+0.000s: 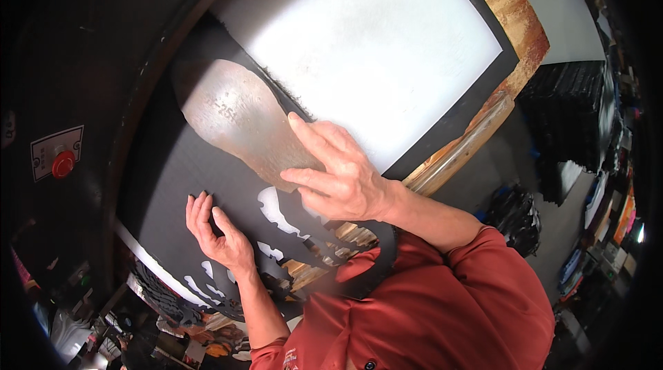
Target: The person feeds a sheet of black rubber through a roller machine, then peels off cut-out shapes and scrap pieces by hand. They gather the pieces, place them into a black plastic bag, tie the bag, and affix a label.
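Note:
A sole-shaped metal plate [231, 118], probably a cutting die, lies on a black sheet [155, 163]. My right hand [349, 180] spans the plate's narrow lower right end, with fingertips at both of its edges. My left hand [224, 239] is held low over the black sheet, apart from the plate. Its fingers are stretched out and hold nothing. Several cut-out openings show in the black sheet near my body.
A white board [373, 39] lies beyond the plate, beside a worn wooden edge [528, 32]. A dark machine frame with a red push button [63, 163] stands at left. Stacked black sheets [563, 111] are at the right, with a black pile [514, 218] on the floor.

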A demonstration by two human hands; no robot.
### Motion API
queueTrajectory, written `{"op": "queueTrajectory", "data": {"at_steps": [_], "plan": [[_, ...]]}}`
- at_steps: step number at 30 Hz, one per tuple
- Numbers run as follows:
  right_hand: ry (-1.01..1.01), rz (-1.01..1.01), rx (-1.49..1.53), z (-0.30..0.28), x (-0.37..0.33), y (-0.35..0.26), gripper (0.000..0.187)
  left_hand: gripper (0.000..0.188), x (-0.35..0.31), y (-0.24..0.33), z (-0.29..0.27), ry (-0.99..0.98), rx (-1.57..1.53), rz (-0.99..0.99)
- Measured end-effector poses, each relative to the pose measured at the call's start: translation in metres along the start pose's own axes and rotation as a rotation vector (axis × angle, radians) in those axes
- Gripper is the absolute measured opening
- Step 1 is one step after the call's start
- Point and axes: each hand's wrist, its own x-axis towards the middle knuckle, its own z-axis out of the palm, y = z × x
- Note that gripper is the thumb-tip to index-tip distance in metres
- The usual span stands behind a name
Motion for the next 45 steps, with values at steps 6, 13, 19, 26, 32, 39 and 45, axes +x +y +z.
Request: {"op": "queueTrajectory", "data": {"at_steps": [6,13,19,26,32,39,45], "plan": [[0.0,0.003,0.006,-0.002,0.001,0.001,0.036,0.025,0.0,-0.001,0.0,0.001,-0.025,-0.003],[-0.019,0.037,-0.04,-0.002,0.002,0.0,0.048,0.028,-0.002,0.001,-0.009,0.001,-0.183,-0.082],[0.001,-0.024,-0.047,0.001,0.0,0.002,0.053,0.021,-0.069,0.041,-0.05,-0.127,-0.421,-0.169],[0.004,0.004,-0.071,0.003,0.001,0.0,0.056,0.028,-0.132,0.058,-0.014,-0.103,-0.165,0.261],[-0.121,0.01,-0.052,-0.009,-0.009,-0.003,0.076,0.021,-0.141,0.055,-0.008,-0.032,-0.154,0.241],[-0.246,0.023,-0.075,-0.039,-0.025,0.011,0.089,0.022,-0.143,0.052,-0.006,0.027,-0.155,0.298],[-0.201,0.014,-0.057,-0.029,-0.026,0.015,0.082,0.021,-0.145,0.052,-0.005,0.033,-0.126,0.281]]}}
